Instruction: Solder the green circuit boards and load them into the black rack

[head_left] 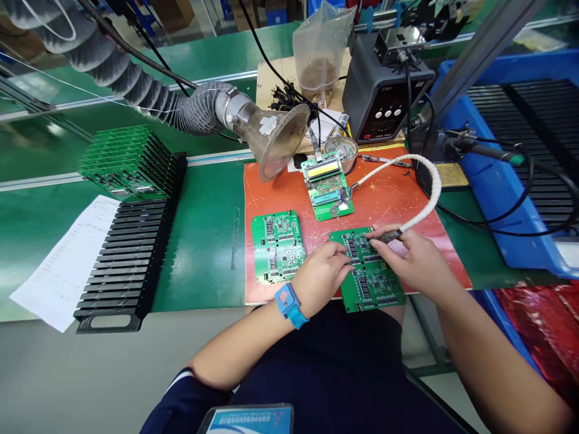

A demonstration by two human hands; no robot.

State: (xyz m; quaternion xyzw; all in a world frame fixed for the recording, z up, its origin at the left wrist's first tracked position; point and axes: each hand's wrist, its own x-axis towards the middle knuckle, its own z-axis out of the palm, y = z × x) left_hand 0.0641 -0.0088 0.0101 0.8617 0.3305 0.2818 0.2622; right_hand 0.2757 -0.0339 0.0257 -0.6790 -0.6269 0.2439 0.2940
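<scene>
My right hand (414,259) is closed round a dark probe (388,236) whose white sleeved cable (429,202) loops back to a small green board with a yellow display (323,171). The probe's tip meets the upper part of a green circuit board (373,283) at the mat's front edge. My left hand (322,270), with a blue wrist strap (291,305), rests at that board's left edge, fingers curled together; whether they pinch anything is hidden. Just left of it, a second green circuit board (277,244) lies on the orange mat (389,199).
A black rack (122,241) holding several upright green boards (129,160) stands left, beside a paper sheet (67,259). A fume hose nozzle (280,138) hangs above the mat. Behind are a soldering station (384,96) and a plastic bag (319,54); a blue bin (502,205) is right.
</scene>
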